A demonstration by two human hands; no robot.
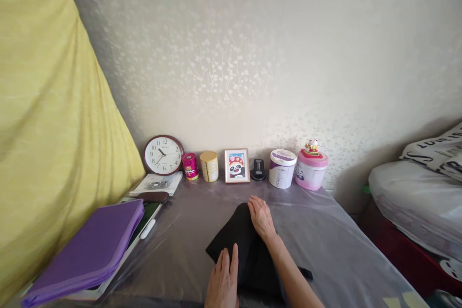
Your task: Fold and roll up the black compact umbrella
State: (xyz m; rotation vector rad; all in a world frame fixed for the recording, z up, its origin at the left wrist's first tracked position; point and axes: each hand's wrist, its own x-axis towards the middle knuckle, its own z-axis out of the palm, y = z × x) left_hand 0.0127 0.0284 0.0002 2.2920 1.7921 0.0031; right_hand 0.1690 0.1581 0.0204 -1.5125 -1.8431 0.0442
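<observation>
Plastic-covered table (pixel 325 231) holds a folded black cloth (pixel 238 243) at its middle, long axis running away from the person, right hand (pixel 262 219) flat on the far end, left hand (pixel 224 279) flat on the near edge, both with fingers extended together, gripping nothing.

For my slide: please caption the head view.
Left hand and right hand flat on a black cloth on a plastic-covered table.
</observation>
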